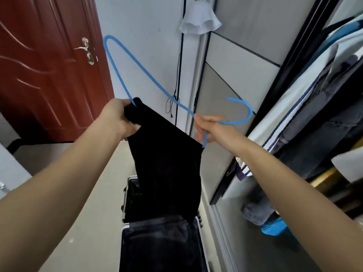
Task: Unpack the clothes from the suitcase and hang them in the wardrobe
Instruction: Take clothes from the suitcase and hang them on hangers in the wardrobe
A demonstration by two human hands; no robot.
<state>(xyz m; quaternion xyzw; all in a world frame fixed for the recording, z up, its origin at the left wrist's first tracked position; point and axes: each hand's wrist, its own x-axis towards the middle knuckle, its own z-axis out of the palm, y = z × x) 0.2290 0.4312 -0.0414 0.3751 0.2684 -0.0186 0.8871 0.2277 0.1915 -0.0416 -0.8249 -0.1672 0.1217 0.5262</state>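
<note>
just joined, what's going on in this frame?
A person is fitting a black garment onto a blue hanger. The left hand grips the garment's top at one end of the hanger, and the right hand pinches the hanger near its hook. The garment hangs over the open suitcase, which holds more dark clothes. The wardrobe on the right is open with hanging clothes inside. This garment is not hung yet.
</note>
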